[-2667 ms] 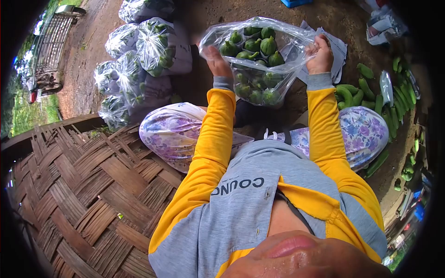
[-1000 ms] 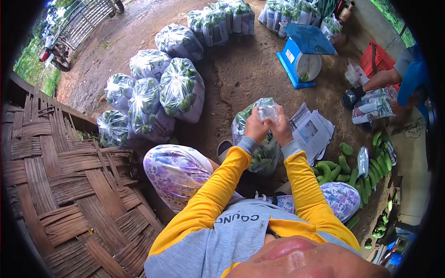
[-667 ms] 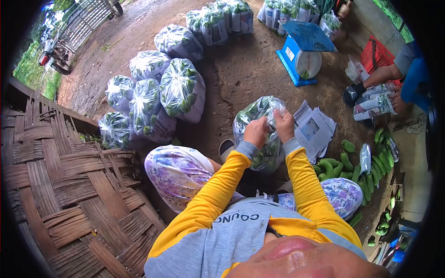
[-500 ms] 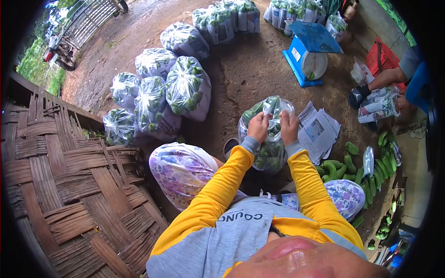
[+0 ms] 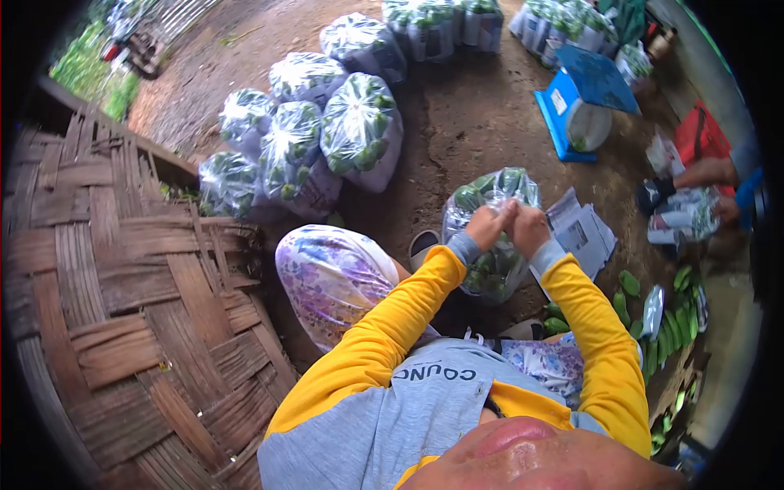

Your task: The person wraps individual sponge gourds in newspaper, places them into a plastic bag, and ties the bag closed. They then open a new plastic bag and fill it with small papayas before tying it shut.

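Note:
A clear plastic bag of green vegetables [image 5: 494,273] stands on the dirt floor between my knees. At its top, my left hand [image 5: 491,224] and my right hand [image 5: 529,229] meet, both with fingers closed on the gathered plastic. The two hands touch or nearly touch each other. Just right of the bag lie printed newspaper sheets [image 5: 581,233], partly behind my right sleeve.
Filled bags [image 5: 359,126] stand at the upper left. A blue scale [image 5: 584,102] is at the upper right. Loose green vegetables [image 5: 674,327] lie at the right, below another person's hand [image 5: 725,210] at a wrapped bundle [image 5: 684,214]. Woven panel [image 5: 122,327] on the left.
My hands have come together over the bag's top, where they were apart before. The view has shifted, so the surroundings sit farther right and the filled bags higher.

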### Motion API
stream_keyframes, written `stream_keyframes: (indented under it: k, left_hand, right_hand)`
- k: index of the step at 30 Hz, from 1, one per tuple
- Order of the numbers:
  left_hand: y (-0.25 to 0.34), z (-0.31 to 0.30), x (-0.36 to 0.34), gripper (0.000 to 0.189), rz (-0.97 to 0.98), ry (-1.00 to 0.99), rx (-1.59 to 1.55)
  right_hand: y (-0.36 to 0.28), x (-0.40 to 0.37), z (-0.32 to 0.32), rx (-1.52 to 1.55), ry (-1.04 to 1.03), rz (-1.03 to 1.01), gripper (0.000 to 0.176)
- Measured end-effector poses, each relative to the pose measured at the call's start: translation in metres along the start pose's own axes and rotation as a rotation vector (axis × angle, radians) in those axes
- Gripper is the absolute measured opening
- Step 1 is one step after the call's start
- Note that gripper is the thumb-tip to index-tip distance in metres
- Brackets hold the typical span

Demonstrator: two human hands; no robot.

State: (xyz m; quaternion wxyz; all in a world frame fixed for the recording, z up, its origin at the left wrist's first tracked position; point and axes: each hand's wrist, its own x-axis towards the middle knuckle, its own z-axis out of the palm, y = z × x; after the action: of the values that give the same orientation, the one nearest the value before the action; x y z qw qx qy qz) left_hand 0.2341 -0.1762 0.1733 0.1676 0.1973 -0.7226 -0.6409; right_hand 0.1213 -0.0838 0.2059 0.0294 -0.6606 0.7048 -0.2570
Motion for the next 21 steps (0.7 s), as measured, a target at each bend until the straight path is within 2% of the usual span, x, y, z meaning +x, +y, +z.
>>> stream_keyframes:
  k: [1, 2, 3, 5, 6, 9, 10, 11, 12, 14, 15, 16, 17, 19, 20, 21]
  left_hand:
    - [-0.008, 0.005, 0.002, 0.054, -0.031, 0.026, 0.055]
    - [-0.017, 0.011, 0.006, 0.052, -0.003, 0.182, 0.035]
    - [-0.026, 0.014, 0.009, 0.052, -0.015, 0.193, -0.021]
    - [-0.015, 0.009, 0.008, 0.051, -0.035, 0.205, -0.133]
    - [-0.006, 0.006, 0.003, 0.045, -0.089, 0.135, -0.199]
    - [0.01, 0.006, -0.003, 0.037, -0.008, 0.199, -0.297]
    - [-0.004, 0.01, 0.002, 0.037, -0.038, 0.164, -0.446]
    - [0.007, 0.002, -0.003, 0.035, -0.075, 0.172, -0.399]
    - [-0.014, -0.003, 0.004, 0.033, 0.102, 0.227, -0.098]
    - [-0.02, -0.006, 0.008, 0.033, 0.073, 0.195, -0.256]
    - [0.002, -0.01, 0.009, 0.037, -0.145, 0.13, -0.7]
    - [0.001, -0.012, 0.01, 0.037, -0.06, 0.092, -0.573]
    - [0.004, -0.015, 0.007, 0.036, 0.031, 0.054, -0.442]
    - [0.009, -0.019, 0.002, 0.036, -0.069, 0.071, -0.492]
    - [0.008, -0.02, 0.003, 0.036, -0.081, 0.088, -0.478]
    - [0.008, -0.02, 0.002, 0.036, -0.095, 0.1, -0.465]
  right_hand:
    - [-0.01, 0.001, -0.01, 0.041, -0.019, 0.031, 0.011]
    - [-0.018, 0.001, -0.019, 0.139, -0.035, 0.049, 0.018]
    - [-0.025, 0.001, -0.027, 0.21, -0.02, -0.023, 0.026]
    - [-0.002, -0.008, -0.011, 0.683, -0.011, 0.213, 0.032]
    - [0.011, -0.01, -0.004, 0.976, 0.106, 0.401, 0.034]
    - [0.001, 0.017, -0.013, 0.595, 0.092, 0.458, 0.032]
    - [0.009, 0.018, -0.003, 0.587, 0.05, 0.458, 0.024]
    - [0.002, 0.025, -0.005, 0.484, 0.098, 0.39, 0.014]
    - [-0.003, 0.03, -0.01, 0.427, 0.149, 0.275, 0.012]
    - [-0.045, 0.037, -0.038, 0.239, 0.202, 0.002, 0.008]
    - [-0.057, 0.035, -0.046, 0.109, 0.202, -0.176, 0.006]
    - [-0.052, 0.026, -0.044, 0.121, 0.151, -0.2, 0.019]
    - [-0.049, 0.019, -0.044, 0.199, 0.163, -0.098, 0.024]
    - [-0.044, 0.016, -0.046, 0.35, 0.191, 0.076, 0.035]
    - [-0.039, 0.012, -0.039, 0.328, 0.181, 0.117, 0.048]
    - [-0.035, 0.006, -0.035, 0.243, 0.112, 0.119, 0.047]
